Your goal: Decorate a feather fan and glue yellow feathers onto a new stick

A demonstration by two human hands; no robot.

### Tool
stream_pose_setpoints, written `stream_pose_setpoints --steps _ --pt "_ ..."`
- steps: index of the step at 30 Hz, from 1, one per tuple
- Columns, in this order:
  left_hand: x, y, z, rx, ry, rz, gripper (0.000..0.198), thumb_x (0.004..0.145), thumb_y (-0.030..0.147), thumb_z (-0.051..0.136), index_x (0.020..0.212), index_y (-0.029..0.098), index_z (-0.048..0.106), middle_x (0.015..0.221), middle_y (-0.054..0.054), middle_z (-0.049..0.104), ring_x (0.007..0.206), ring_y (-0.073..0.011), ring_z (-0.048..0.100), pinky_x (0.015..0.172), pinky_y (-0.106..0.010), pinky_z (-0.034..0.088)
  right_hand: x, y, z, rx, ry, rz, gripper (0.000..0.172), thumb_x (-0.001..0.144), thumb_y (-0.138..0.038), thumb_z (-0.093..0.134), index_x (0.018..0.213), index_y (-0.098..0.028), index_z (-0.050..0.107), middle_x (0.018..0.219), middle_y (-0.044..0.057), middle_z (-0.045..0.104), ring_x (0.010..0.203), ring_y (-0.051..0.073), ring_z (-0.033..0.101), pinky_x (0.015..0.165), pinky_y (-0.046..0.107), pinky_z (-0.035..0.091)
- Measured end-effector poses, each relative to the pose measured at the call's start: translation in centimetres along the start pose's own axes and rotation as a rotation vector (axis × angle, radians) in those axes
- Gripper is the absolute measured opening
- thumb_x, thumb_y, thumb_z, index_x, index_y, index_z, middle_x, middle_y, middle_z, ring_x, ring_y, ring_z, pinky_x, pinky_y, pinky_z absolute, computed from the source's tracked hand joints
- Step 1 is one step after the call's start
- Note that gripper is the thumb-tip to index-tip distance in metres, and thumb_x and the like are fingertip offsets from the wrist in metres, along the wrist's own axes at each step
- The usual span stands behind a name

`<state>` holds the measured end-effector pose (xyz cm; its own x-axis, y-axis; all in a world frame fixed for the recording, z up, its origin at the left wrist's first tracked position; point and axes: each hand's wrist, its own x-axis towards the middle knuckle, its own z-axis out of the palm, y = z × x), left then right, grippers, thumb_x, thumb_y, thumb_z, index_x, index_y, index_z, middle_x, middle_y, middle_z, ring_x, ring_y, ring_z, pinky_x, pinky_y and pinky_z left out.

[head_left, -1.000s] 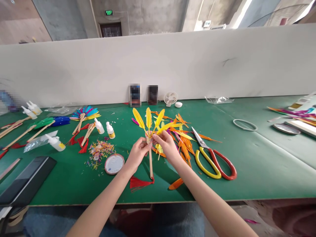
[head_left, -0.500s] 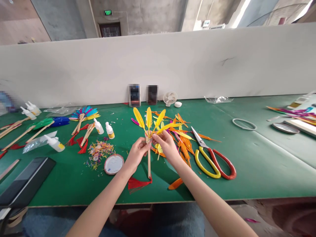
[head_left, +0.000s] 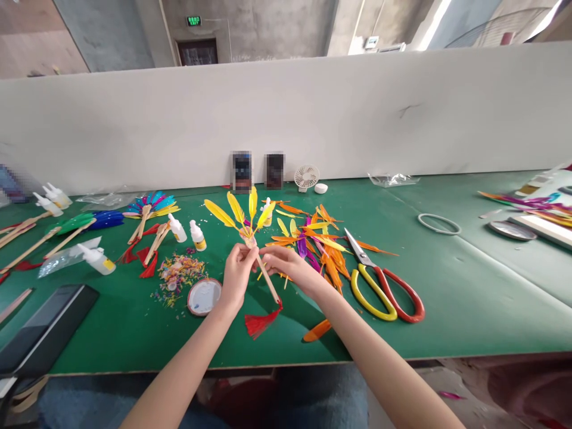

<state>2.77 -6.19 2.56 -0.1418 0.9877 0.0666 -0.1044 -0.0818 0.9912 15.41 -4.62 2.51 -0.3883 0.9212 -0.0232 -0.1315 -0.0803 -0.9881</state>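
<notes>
A feather fan [head_left: 270, 282] with several yellow feathers [head_left: 236, 208] spread at its top leans to the left over the green table. Its wooden stick ends in a red tassel [head_left: 261, 322]. My left hand [head_left: 239, 268] pinches the fan just below the feathers. My right hand [head_left: 288, 265] is beside the stick, fingers bent and close to my left fingertips; whether it grips anything is hidden. Loose orange feathers [head_left: 333, 268] and purple ones [head_left: 302, 245] lie right of the fan. A white glue bottle [head_left: 268, 213] stands behind it.
Large scissors [head_left: 373, 274] lie open on the right, near a pale ring [head_left: 439, 224]. At the left are glue bottles [head_left: 197, 236], colourful scraps [head_left: 181, 273], a round lid [head_left: 204, 297], finished fans [head_left: 145, 213] and a black box [head_left: 49, 328]. A small fan [head_left: 306, 177] stands at the back.
The fan has tilted, its feathers swinging left and its tassel shifting right. Both hands have moved slightly left, and my right hand has left the feather bases. The glue bottle behind has come into view.
</notes>
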Motion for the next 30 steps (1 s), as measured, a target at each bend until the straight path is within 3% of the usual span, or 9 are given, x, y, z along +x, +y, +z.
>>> stream_pose_setpoints --steps 2,4,9,12,14,16,19,22,30 --pt "0.0 0.0 0.0 0.019 0.001 0.023 0.029 0.066 0.042 0.060 0.062 0.018 0.044 0.052 0.006 0.045 0.048 -0.0069 0.040 0.047 -0.020 0.031 -0.1 0.0 0.2 -0.013 -0.112 -0.002 0.021 0.063 -0.032 0.064 0.080 -0.020 0.060 0.066 -0.002 0.060 0.066 0.013 0.057 0.063 0.026 0.044" --pt "0.0 -0.1 0.0 0.047 -0.001 0.031 0.028 0.067 0.042 0.059 0.063 0.018 0.045 0.052 0.006 0.043 0.045 -0.0062 0.037 0.045 -0.020 0.029 -0.1 -0.1 0.2 -0.022 -0.105 -0.013 0.017 0.062 -0.030 0.064 0.074 -0.019 0.060 0.063 -0.002 0.058 0.062 0.012 0.056 0.061 0.026 0.044" --pt "0.0 -0.4 0.2 0.187 -0.055 0.012 0.021 0.073 0.038 0.051 0.070 0.018 0.047 0.058 0.004 0.045 0.050 -0.0082 0.041 0.048 -0.020 0.032 0.2 -0.5 -0.6 0.025 0.232 -0.079 0.012 0.064 -0.029 0.057 0.069 -0.020 0.052 0.059 -0.005 0.052 0.055 0.010 0.052 0.057 0.025 0.042" --pt "-0.1 -0.7 0.4 0.439 -0.203 0.054 0.012 0.074 0.028 0.049 0.068 0.019 0.050 0.062 0.002 0.051 0.058 -0.0117 0.048 0.057 -0.023 0.036 0.3 -0.5 -1.2 0.070 0.464 -0.151 0.009 0.070 -0.029 0.049 0.070 -0.022 0.043 0.053 -0.008 0.046 0.049 0.009 0.047 0.048 0.022 0.037" --pt "0.0 -0.8 0.6 0.663 -0.286 0.129 0.009 0.074 0.021 0.048 0.066 0.019 0.052 0.067 -0.001 0.055 0.065 -0.0146 0.051 0.062 -0.025 0.037 0.3 -0.5 -1.2 0.072 0.542 -0.205 0.009 0.072 -0.029 0.045 0.069 -0.023 0.039 0.050 -0.009 0.039 0.042 0.008 0.038 0.041 0.021 0.028" --pt "0.3 -0.8 1.1 0.865 -0.331 0.196 0.013 0.075 0.017 0.044 0.066 0.019 0.054 0.071 -0.003 0.056 0.070 -0.0175 0.053 0.064 -0.027 0.037 0.2 -0.5 -0.9 0.069 0.527 -0.247 0.010 0.073 -0.030 0.043 0.068 -0.023 0.037 0.052 -0.009 0.038 0.039 0.007 0.032 0.039 0.022 0.023" --pt "1.2 -0.7 2.0 1.041 -0.398 0.207 0.015 0.073 0.014 0.043 0.064 0.019 0.054 0.071 -0.006 0.057 0.074 -0.0217 0.055 0.066 -0.030 0.039 0.2 -0.6 -0.1 0.046 0.367 -0.235 0.008 0.070 -0.031 0.044 0.072 -0.023 0.041 0.053 -0.008 0.042 0.039 0.006 0.031 0.039 0.023 0.023" --pt "2.1 -0.9 3.0 1.053 -0.442 0.177 0.013 0.066 0.010 0.050 0.057 0.019 0.051 0.067 -0.008 0.059 0.076 -0.0245 0.057 0.070 -0.032 0.040 0.2 -0.6 0.5 0.012 0.234 -0.183 0.014 0.066 -0.031 0.048 0.076 -0.021 0.048 0.050 -0.008 0.041 0.039 0.007 0.031 0.039 0.023 0.023" --pt "2.9 -1.4 3.3 1.021 -0.414 0.174 0.019 0.059 0.006 0.051 0.047 0.020 0.045 0.059 -0.006 0.059 0.074 -0.0231 0.059 0.071 -0.030 0.043 0.4 -0.1 0.5 0.008 0.213 -0.199 0.018 0.064 -0.031 0.051 0.078 -0.021 0.051 0.049 -0.008 0.042 0.040 0.007 0.033 0.041 0.023 0.024"
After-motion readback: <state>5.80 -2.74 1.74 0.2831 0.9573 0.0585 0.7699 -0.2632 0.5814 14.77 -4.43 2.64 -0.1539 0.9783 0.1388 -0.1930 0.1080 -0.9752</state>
